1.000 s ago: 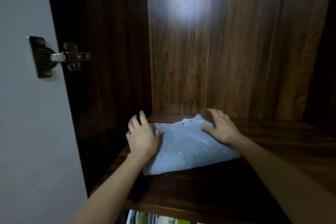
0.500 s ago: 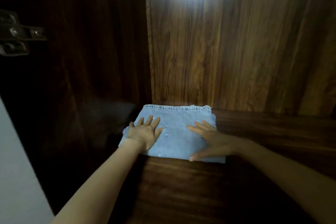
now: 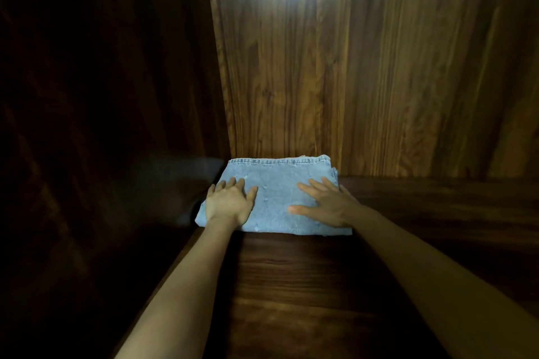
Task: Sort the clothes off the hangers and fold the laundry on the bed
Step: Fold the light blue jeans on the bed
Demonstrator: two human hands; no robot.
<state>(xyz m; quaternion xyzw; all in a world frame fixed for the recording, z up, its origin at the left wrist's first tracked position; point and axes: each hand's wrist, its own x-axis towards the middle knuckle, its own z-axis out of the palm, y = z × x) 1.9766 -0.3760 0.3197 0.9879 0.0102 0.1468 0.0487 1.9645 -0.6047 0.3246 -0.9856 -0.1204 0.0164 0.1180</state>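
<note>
Folded denim garment (image 3: 274,195) lies flat in the back left corner of the wardrobe shelf (image 3: 320,285), left hand (image 3: 229,204) and right hand (image 3: 326,205) pressing it with flat, open grips; this piece looks done, remaining laundry out of view.

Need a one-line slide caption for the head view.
Both hands, left and right, press flat on folded denim in the back left corner of a dark wooden shelf.

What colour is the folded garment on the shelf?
Light blue denim, seen best in the head view.
</note>
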